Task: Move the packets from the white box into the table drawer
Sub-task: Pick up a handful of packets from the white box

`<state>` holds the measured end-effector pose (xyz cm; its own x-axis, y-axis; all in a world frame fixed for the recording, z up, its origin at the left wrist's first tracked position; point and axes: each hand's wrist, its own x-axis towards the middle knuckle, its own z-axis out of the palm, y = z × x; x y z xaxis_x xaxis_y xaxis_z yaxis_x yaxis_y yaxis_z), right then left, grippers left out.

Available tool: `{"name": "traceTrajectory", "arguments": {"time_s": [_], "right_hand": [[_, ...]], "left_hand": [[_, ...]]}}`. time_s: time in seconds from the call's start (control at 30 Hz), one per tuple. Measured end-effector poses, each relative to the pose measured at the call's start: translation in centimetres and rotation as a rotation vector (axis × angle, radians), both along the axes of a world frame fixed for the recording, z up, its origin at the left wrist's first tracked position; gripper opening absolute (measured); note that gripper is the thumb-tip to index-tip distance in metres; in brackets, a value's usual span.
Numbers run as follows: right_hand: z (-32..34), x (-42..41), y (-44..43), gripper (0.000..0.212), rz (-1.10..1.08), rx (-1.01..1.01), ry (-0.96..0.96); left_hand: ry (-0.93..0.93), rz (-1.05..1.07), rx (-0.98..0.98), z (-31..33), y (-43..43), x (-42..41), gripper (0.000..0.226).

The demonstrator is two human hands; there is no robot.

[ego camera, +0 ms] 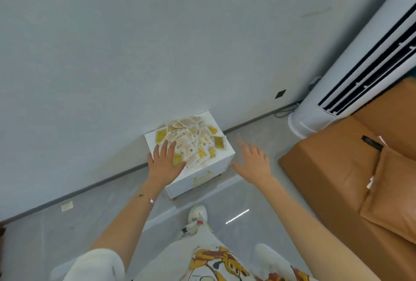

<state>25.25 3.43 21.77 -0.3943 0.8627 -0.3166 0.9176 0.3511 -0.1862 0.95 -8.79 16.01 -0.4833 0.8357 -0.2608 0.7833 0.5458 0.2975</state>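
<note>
Dozens of packets (191, 141), yellow and pale, lie heaped loose on top of a small white table (150, 140) against the wall, and some reach its edges. No separate white box can be made out. The left hand (165, 161) lies flat on the near left corner of the heap, fingers straight and spread, gripping nothing. The right hand (254, 163) hovers just beside the table's right side, fingers open, holding nothing. The drawer (180, 182) below, with gold handles (203, 173), is closed, so nothing can go in until it is pulled out. The risk appears to lie in the loose pile: a sweep or a hasty grab by the flat left hand could push packets over the near or right edge onto the floor (225, 193). Slick packets may also slip from a handful that is too large.
</note>
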Motion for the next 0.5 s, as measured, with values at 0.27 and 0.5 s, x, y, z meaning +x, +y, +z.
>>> {"name": "traceTrajectory", "arguments": {"time_s": [0.27, 0.5], "right_hand": [[-1.9, -3.9, 10.5, 0.077, 0.076, -0.043, -0.072], [-6.5, -7.4, 17.4, 0.077, 0.174, -0.143, -0.163]], "left_hand": [[-0.103, 0.154, -0.074, -3.6, 7.1, -4.5, 0.079], [-0.22, 0.321, -0.177, -7.4, 10.5, -5.2, 0.078]]}}
